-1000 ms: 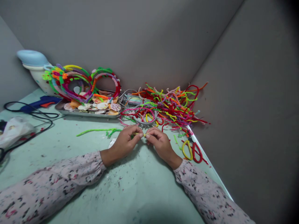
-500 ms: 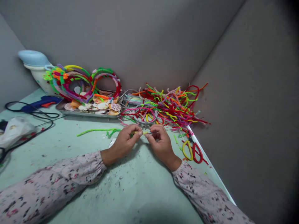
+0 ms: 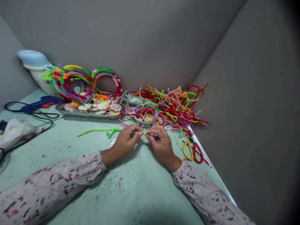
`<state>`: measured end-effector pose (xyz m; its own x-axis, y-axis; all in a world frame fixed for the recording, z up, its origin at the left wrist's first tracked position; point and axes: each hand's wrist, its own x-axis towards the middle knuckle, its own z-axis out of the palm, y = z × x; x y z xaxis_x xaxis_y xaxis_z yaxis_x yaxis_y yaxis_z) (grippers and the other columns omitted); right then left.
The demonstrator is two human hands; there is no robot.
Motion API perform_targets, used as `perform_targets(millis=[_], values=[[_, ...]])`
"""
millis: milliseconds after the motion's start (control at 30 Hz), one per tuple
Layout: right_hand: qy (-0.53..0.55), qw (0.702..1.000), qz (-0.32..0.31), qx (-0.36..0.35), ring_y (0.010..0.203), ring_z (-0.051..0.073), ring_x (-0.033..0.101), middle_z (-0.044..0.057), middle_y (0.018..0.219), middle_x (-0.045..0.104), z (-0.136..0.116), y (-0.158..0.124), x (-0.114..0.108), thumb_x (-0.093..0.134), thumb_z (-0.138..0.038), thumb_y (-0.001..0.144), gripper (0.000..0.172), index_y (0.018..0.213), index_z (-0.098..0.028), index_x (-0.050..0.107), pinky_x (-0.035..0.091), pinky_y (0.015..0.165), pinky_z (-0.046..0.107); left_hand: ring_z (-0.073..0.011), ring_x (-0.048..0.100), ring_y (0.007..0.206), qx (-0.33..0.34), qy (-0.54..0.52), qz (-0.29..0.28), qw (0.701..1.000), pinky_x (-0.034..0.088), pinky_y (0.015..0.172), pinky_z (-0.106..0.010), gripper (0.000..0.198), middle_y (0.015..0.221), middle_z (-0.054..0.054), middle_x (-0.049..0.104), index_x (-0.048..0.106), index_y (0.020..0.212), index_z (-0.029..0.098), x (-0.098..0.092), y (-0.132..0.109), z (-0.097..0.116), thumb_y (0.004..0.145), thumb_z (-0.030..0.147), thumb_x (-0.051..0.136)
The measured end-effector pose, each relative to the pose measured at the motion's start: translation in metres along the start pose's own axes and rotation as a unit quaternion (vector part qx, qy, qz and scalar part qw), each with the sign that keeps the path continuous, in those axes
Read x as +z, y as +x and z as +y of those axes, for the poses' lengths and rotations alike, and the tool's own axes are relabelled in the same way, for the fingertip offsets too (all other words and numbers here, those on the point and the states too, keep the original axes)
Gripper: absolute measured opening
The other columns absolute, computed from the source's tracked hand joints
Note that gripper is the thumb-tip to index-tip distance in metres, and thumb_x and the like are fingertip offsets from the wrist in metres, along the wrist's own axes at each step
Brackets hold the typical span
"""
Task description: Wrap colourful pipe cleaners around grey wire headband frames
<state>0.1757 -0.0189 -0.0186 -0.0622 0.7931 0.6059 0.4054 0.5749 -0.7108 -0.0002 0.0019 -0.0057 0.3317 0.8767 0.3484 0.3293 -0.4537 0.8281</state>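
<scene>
My left hand (image 3: 124, 142) pinches a short yellow pipe cleaner (image 3: 144, 133) between thumb and fingertips over the middle of the table. From the right, my right hand (image 3: 162, 147) pinches the other end of the same yellow piece, its fingertips almost meeting the left ones. Whatever else lies inside the fingers is hidden. A bright green pipe cleaner (image 3: 98, 130) stretches out to the left of my left hand, with darker green bits beside it. Partly covered by the left wrist is a small white object (image 3: 112, 142), too hidden to name.
Behind the hands lie coiled wire rings (image 3: 146, 115) and a heap of coloured pipe cleaners (image 3: 173, 106). A metal tray (image 3: 91, 116) holds shells and wrapped headbands (image 3: 105, 75). Scissors (image 3: 193, 152) rest near the right edge. A blue glue gun (image 3: 39, 103) with a black cord lies left.
My right fingertips have shifted slightly left toward my left hand and changed their grip, so less of the yellow pipe cleaner shows between them. My left hand stays in place.
</scene>
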Motion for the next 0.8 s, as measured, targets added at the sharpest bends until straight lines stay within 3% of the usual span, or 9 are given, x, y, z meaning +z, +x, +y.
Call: perform_targets(millis=[400,667,800], values=[[-0.046,0.998,-0.024,0.032,0.087,0.016,0.058,0.004,0.097,0.059,-0.0047,0.0008,-0.0021,0.059,-0.023,0.088,0.007,0.092,-0.024,0.064,0.049,0.067,0.029,-0.0163,0.057,0.08,0.001,0.007,0.004,1.0,0.044,0.075,-0.03,0.014,0.082,-0.002,0.063,0.06,0.086,0.017,0.0005,0.002,0.002,0.088,0.028,0.051],[-0.055,0.996,-0.058,0.025,0.094,0.018,0.056,0.005,0.098,0.057,-0.0063,0.0005,-0.0021,0.053,-0.021,0.091,0.005,0.094,-0.021,0.057,0.047,0.082,0.032,-0.0163,0.056,0.079,0.007,0.014,-0.004,1.0,0.044,0.075,-0.03,0.015,0.081,-0.003,0.062,0.06,0.083,0.016,0.0005,0.002,0.0016,0.088,0.028,0.052],[-0.029,0.994,-0.079,0.065,0.08,0.016,0.057,0.005,0.1,0.056,-0.0033,-0.0011,-0.0018,0.051,-0.026,0.092,0.006,0.095,-0.022,0.055,0.05,0.071,0.031,-0.0161,0.056,0.079,0.008,0.014,-0.008,1.0,0.044,0.075,-0.031,0.014,0.082,-0.003,0.062,0.06,0.084,0.017,0.001,0.002,0.0011,0.088,0.027,0.052]])
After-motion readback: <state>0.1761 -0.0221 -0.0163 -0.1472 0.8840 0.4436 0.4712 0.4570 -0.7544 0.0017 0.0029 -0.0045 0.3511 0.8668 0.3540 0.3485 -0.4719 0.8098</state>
